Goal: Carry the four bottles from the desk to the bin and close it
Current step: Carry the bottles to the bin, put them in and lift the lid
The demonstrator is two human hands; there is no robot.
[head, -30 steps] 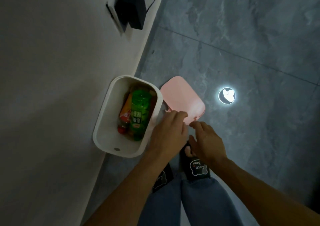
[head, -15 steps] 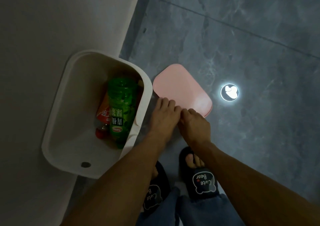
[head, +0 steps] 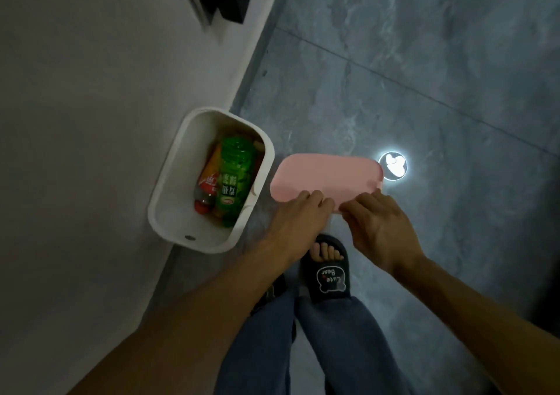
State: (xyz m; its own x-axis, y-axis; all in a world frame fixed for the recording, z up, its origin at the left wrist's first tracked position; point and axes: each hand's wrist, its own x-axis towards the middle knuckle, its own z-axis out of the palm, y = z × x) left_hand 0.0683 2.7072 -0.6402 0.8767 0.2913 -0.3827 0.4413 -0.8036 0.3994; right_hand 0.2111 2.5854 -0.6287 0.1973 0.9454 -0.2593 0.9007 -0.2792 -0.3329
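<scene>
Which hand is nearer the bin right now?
Left. The left hand grips the pink lid's near edge just right of the bin; the right hand holds the same edge farther right, beyond the left one.

In the white bin (head: 169, 194) we make out a green bottle (head: 235, 176) and a red-capped bottle (head: 207, 187); any others beneath are hidden. Beside the bin, our fingertips (head: 315, 196) disappear under the pink lid (head: 324, 173).
</scene>
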